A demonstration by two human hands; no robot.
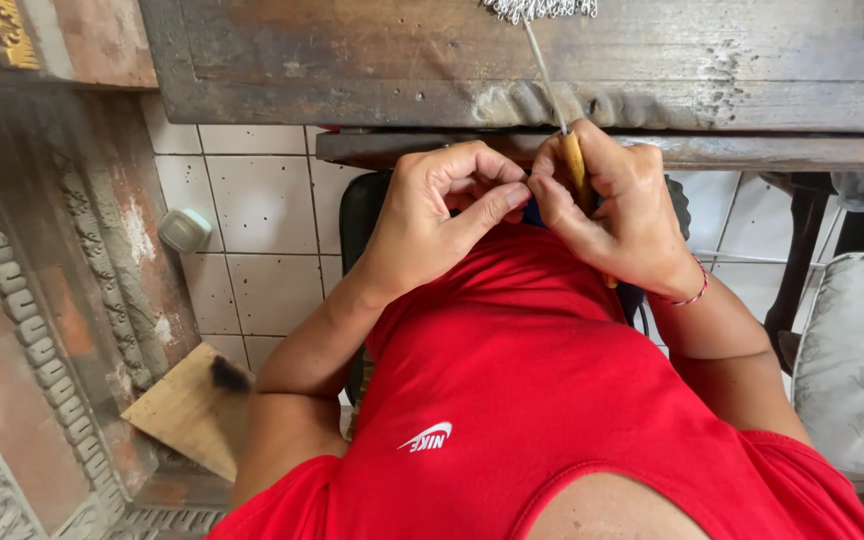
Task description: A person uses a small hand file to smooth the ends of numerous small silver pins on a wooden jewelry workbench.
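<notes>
A thin metal rod (544, 70) with a yellow wooden handle (575, 165) is gripped in the right hand (622, 215), fingers curled round it, in front of the red shirt (512, 390). Its tip meets silvery beaded mesh (540, 9) on the worn wooden bench (552, 60). The left hand (442, 215) is pinched thumb to forefinger against the right fingertips; what is pinched cannot be told.

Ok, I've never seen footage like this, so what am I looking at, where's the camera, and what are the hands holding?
The single picture comes from a camera worn on a person's head, looking down past a red shirt. No machine: two bare hands meet at a worn wooden bench. The right hand grips a tool with a yellow handle, whose thin metal shaft runs up to a silvery mesh piece on the bench. The left hand pinches fingertips against the right; anything held there is hidden.
</notes>
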